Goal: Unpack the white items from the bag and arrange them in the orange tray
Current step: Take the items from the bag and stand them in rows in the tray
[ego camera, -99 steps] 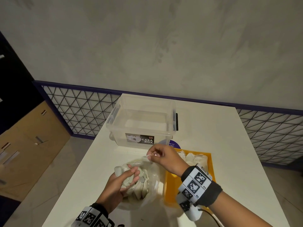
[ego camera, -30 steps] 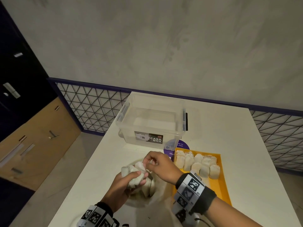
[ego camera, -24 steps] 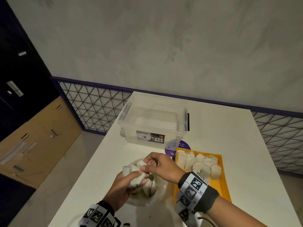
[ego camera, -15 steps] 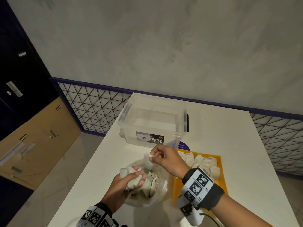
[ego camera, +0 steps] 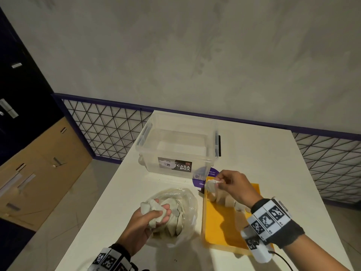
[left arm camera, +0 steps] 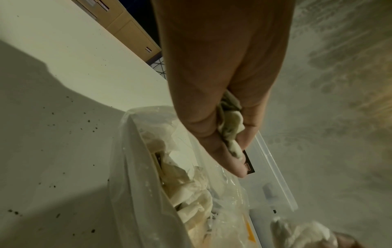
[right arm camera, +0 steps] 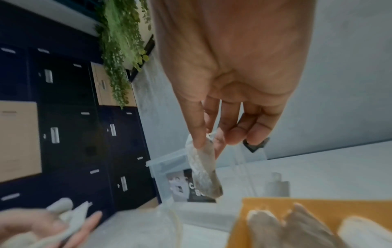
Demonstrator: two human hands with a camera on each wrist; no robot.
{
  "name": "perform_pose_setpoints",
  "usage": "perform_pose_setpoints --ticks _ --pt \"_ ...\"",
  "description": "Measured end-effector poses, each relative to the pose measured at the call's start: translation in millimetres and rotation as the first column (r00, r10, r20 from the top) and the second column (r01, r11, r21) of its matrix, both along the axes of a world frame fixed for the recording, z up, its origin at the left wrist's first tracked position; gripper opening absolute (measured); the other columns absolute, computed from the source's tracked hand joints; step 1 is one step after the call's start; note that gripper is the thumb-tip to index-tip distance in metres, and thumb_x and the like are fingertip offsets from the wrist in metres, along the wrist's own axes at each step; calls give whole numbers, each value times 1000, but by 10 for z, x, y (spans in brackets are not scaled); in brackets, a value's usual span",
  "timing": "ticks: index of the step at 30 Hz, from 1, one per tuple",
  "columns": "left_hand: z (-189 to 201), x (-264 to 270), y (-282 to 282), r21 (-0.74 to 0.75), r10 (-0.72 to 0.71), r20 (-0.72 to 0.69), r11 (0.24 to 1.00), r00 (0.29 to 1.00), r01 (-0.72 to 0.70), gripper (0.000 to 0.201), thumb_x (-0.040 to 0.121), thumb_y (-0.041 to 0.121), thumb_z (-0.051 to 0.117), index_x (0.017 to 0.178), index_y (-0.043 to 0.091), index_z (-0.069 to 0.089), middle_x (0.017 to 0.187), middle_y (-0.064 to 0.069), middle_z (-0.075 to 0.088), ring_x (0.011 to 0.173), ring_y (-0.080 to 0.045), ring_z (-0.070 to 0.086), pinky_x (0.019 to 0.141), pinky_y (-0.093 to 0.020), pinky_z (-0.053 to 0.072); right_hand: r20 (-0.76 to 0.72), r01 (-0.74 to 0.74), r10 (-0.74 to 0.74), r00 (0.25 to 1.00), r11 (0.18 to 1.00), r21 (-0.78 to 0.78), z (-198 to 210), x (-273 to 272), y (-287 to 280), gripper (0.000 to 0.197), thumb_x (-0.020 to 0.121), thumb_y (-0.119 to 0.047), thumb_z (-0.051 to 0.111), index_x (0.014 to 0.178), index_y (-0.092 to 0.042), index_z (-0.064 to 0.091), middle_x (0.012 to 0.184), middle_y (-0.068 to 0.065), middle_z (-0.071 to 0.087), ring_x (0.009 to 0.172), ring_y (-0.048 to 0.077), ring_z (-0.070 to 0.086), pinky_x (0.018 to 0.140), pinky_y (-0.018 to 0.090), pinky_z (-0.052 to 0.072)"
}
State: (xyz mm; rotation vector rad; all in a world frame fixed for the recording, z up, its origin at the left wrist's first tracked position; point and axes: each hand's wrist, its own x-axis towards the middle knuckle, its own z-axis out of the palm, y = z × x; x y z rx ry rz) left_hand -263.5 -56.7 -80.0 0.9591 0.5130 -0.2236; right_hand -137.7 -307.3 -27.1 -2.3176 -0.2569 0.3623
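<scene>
White worktop (ego camera: 263, 153). At left, a small bunch of white sachets (ego camera: 154, 211) is gripped in the curled left hand (ego camera: 145, 224), held over the open mouth of the clear plastic bag (ego camera: 183, 200); more sachets are seen inside the bag. Behind, a clear storage box (ego camera: 178, 147) is set. To the right, a single white sachet (ego camera: 212, 186) is pinched by its top between thumb and fingertips of the right hand (ego camera: 232, 185), above the far left corner of the orange tray (ego camera: 220, 227). Further sachets (right arm camera: 286, 224) are lined up in the tray's far end.
</scene>
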Motion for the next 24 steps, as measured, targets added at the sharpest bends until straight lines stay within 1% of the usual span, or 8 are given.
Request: perform_pose_setpoints --ticks 6,8,11,15,17,19,22,24 --pt "-69 43 15 55 -58 7 997 998 57 26 88 0 61 114 -7 58 116 -14 70 111 -27 66 89 -34 56 -78 -17 -2 997 971 -239 -424 68 -46 14 88 -16 60 102 -17 61 106 7 65 95 21 59 83 28 48" --pt "-39 32 11 62 -85 28 995 996 83 13 90 -2 59 82 0 68 105 -10 73 113 -24 64 95 -36 51 -96 -22 -5 995 961 -276 -555 94 -2 18 89 -15 59 106 -17 60 110 6 64 98 20 59 86 26 48" --pt "1 20 -3 94 -75 55 993 996 70 45 90 -3 58 47 10 61 79 -4 70 115 -18 63 93 -31 47 -85 -13 -15 996 947 -321 -697 122 68 20 89 -13 58 107 -19 60 113 4 62 101 20 58 90 26 47" --pt "-7 19 4 119 -75 36 990 996 71 18 72 12 70 54 10 66 75 -6 65 102 -18 68 81 -25 50 -26 -19 9 1000 917 -399 -802 139 117 18 89 -13 56 104 -22 60 112 3 64 99 20 58 90 28 49" --pt "-30 16 -1 122 -50 3 991 999 50 7 69 13 72 73 6 72 76 -9 63 86 -18 69 75 -26 51 37 -18 38 999 895 -446 -806 136 129 19 90 -15 53 106 -22 61 111 3 65 100 20 59 91 29 48" --pt "-42 22 -8 143 -37 -20 989 999 40 17 72 9 73 85 -1 69 71 -10 60 76 -18 66 72 -27 51 106 -20 81 991 875 -483 -802 132 136 20 92 -19 52 111 -21 59 114 3 65 103 20 58 95 29 46" --pt "-17 33 -28 147 -34 -13 989 999 35 8 68 7 72 75 4 69 63 -7 58 72 -16 65 73 -28 48 172 -5 110 979 856 -516 -793 129 144 26 94 -24 49 118 -19 55 120 4 61 111 21 54 100 29 40" --pt "-21 43 -34 150 -40 -15 988 999 42 25 70 5 71 94 0 66 61 -6 60 69 -15 66 69 -27 51 178 1 112 978 842 -539 -791 119 141 29 94 -26 48 123 -19 51 125 4 58 116 21 51 103 30 37"
